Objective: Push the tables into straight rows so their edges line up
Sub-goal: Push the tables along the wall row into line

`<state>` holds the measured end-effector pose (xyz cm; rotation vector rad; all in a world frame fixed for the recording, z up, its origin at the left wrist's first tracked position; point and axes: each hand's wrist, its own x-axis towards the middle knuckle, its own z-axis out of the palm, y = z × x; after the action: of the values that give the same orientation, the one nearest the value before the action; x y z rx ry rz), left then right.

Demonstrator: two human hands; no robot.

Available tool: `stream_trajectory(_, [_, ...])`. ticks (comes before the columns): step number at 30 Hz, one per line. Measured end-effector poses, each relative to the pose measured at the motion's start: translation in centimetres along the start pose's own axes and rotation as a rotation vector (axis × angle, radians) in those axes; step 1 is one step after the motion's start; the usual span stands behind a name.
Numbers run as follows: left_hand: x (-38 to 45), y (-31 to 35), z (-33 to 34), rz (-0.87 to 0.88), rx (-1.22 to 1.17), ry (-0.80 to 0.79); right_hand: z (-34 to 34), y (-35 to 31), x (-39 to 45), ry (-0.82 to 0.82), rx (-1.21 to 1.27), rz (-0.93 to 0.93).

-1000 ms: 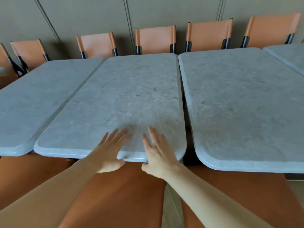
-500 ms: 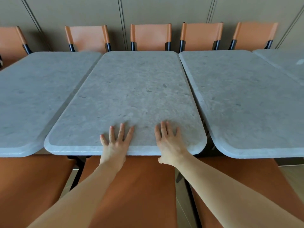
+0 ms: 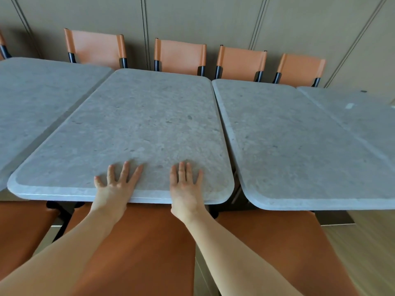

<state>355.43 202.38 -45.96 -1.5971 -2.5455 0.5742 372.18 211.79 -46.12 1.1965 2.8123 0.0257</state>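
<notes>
Now both hands press flat on the middle bench [image 3: 136,129].

Left hand [image 3: 113,189] and right hand [image 3: 186,189] lie with fingers straight and released, grasping nothing, on its near short edge. Its long axis runs away toward the chairs [image 3: 180,55]. A narrow gap separates it from the right bench [image 3: 299,146], whose near edge sits closer, so alignment looks unfinished.

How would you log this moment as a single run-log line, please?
left hand: flat on middle table | right hand: flat, same near edge | right table: gap between
</notes>
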Motion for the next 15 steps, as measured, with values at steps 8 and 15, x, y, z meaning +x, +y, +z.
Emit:
stream_trajectory(8, [-0.31, 0.28, 0.55, -0.013, 0.004, 0.034, 0.48, -0.39, 0.10, 0.004, -0.033, 0.013])
stream_trajectory(15, [-0.22, 0.31, 0.53, -0.017, 0.028, 0.030, 0.40, -0.22, 0.10, -0.003, -0.039, 0.012])
